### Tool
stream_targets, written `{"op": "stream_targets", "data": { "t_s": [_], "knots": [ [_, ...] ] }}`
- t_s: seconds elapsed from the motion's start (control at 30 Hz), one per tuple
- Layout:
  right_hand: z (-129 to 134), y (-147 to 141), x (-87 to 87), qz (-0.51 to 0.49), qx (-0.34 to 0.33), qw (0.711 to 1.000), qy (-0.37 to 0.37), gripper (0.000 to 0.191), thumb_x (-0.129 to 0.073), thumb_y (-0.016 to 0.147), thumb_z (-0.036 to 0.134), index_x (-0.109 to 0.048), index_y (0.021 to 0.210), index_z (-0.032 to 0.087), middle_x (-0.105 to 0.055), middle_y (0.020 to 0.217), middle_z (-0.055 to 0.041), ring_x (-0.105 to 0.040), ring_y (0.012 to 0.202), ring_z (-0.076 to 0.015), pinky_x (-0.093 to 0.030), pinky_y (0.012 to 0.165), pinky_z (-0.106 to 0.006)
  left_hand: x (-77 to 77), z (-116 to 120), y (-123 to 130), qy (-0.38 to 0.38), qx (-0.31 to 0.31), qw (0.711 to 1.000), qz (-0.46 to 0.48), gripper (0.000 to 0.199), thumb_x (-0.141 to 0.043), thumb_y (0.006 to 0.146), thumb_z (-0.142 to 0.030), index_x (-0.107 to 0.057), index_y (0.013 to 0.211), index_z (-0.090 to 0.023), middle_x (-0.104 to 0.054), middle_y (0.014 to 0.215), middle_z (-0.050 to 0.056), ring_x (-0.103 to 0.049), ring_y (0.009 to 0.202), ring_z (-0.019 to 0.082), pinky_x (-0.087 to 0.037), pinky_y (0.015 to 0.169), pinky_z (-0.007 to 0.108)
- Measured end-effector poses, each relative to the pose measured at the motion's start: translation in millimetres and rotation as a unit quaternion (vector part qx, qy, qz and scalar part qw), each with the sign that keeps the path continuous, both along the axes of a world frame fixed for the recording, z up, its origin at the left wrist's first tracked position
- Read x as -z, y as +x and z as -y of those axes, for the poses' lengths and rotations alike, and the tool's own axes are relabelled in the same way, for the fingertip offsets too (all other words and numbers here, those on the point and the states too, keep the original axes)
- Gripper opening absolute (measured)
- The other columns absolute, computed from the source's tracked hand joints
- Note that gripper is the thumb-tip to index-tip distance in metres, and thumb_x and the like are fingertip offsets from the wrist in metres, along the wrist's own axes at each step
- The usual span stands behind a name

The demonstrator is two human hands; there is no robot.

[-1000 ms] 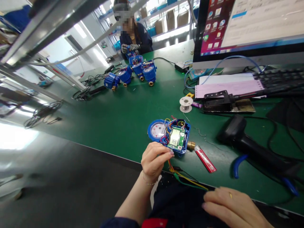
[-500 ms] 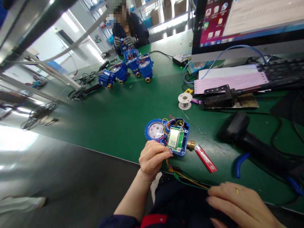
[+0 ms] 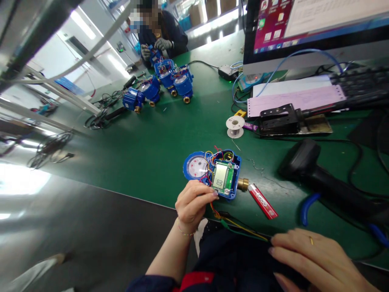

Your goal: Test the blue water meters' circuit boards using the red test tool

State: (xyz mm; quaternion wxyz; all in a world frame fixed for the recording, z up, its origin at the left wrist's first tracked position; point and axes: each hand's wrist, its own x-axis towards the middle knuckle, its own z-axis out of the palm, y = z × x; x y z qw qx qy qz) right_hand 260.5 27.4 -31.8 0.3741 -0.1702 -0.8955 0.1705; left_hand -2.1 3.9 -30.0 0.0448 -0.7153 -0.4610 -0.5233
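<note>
Right hand [image 3: 306,259] nearest us, fingers loosely curled over wire leads [image 3: 243,231] | left hand [image 3: 193,202] pinching water meter's [image 3: 214,174] near-left corner | meter beyond our fingers on green bench [image 3: 146,150], long axis left-right, brass fitting [image 3: 243,184] rightward

Both hands are bare. The left hand [image 3: 193,202] has a thin bracelet at the wrist, and the right hand [image 3: 310,259] wears a slim ring. The clothing is dark navy with a red band.
</note>
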Motion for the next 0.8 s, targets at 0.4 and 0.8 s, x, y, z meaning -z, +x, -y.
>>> {"op": "stream_targets", "data": {
  "t_s": [0.4, 0.8],
  "knots": [
    [0.6, 3.5, -2.7, 0.020, 0.005, 1.000, 0.007, 0.018, -0.057, 0.078, 0.020, -0.062, 0.095, 0.017, -0.067, 0.089, -0.0047, -0.062, 0.081, -0.0151, -0.050, 0.079, -0.026, -8.5, -0.7, -0.6, -0.046, 0.012, 0.999, 0.006, 0.015, -0.056, 0.080, -0.005, -0.065, 0.086, -0.015, -0.066, 0.079, 0.003, -0.061, 0.072, 0.012, -0.049, 0.067, 0.030],
    [-22.4, 36.3, -9.6, 0.025, 0.081, 0.994, 0.073, 0.020, -0.065, 0.074, 0.026, -0.064, 0.094, 0.021, -0.067, 0.089, -0.0019, -0.062, 0.077, -0.0160, -0.049, 0.078, -0.028, -20.1, 3.1, 3.2, -0.099, -0.004, 0.994, -0.039, 0.024, -0.055, 0.073, 0.007, -0.063, 0.084, -0.013, -0.063, 0.079, 0.005, -0.058, 0.076, 0.011, -0.050, 0.065, 0.025]
  ]
}}
